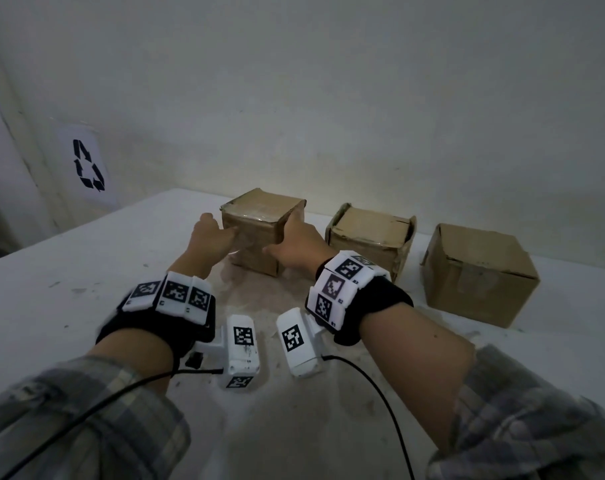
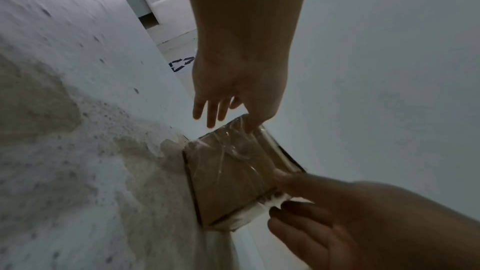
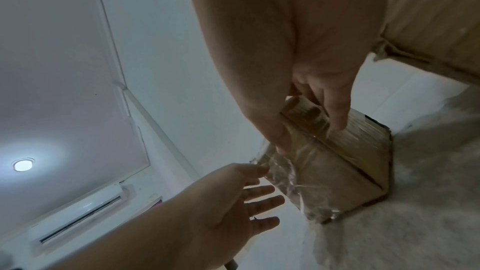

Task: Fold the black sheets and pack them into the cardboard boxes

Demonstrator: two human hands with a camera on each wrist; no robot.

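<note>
Three closed brown cardboard boxes stand in a row on the white table. My left hand reaches the left side of the leftmost box, its fingers spread and straight, the thumb tip touching the taped top edge of the box. My right hand lies against the box's right corner, thumb on the front face and straight fingers along the side. In the right wrist view the right hand straddles an edge of the box while the left hand hovers open beside it. No black sheet is in view.
The middle box stands close to the right of my right wrist, and the third box further right. A wall runs just behind the boxes. A recycling sign hangs on the left wall. Worn bare tabletop lies before the boxes.
</note>
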